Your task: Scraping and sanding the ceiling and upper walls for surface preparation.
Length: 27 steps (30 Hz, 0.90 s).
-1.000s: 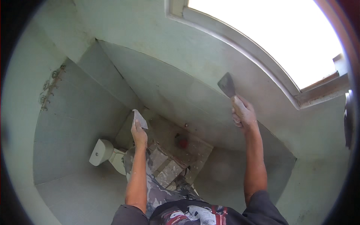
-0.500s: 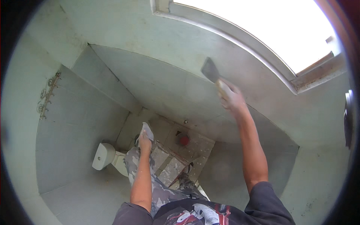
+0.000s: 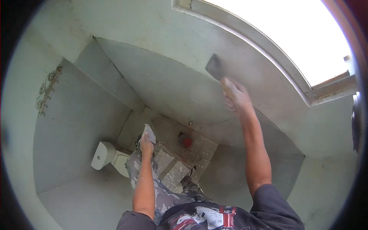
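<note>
My right hand (image 3: 238, 99) is raised in front of the pale green wall (image 3: 172, 34), closed round the handle of a putty knife (image 3: 214, 67). The knife's broad grey blade points up and left at the wall and is slightly blurred; whether it touches the surface I cannot tell. Lower down, at thigh height, my left hand (image 3: 146, 146) grips a whitish, flat, pointed piece (image 3: 150, 134) that looks like a scraper blade coated with pale paste. White smears mark the fingers of my right hand.
A window frame (image 3: 264, 46) fills the upper right. Grey tile covers the lower walls. Left of my legs stands a white toilet (image 3: 102, 155); a hook rack (image 3: 48, 92) hangs at far left. On the floor are a red round container (image 3: 186, 142) and paint-spattered boards (image 3: 176, 172).
The putty knife and my right hand have shifted slightly left relative to the window. My left hand keeps its pose with the pale piece. The whole view has moved a little.
</note>
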Available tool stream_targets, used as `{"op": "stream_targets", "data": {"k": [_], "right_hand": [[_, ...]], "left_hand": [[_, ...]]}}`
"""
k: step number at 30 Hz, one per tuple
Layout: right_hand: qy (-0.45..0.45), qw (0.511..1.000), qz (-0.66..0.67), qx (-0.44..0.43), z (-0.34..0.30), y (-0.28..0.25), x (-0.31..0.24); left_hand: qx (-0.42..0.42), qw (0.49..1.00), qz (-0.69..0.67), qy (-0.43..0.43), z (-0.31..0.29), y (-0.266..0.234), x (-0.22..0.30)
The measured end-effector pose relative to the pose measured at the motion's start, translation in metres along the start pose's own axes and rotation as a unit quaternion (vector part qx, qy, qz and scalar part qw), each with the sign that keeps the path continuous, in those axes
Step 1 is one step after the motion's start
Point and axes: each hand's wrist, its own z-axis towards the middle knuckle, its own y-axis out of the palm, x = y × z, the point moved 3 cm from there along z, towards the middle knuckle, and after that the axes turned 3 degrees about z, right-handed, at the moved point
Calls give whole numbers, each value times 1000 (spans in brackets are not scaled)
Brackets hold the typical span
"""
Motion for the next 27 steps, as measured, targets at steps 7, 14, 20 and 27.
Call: {"op": "stream_targets", "data": {"k": [7, 14, 20, 27], "right_hand": [[33, 999, 27, 22, -2, 1, 8], [37, 999, 31, -25, 17, 40, 18], [8, 999, 9, -31, 53, 74, 11], [44, 998, 38, -28, 50, 81, 20]], "left_hand": [[-20, 999, 45, 11, -4, 2, 2], [19, 1000, 14, 12, -4, 3, -12], [13, 1000, -17, -13, 7, 6, -18], [20, 999, -41, 20, -6, 11, -4]]}}
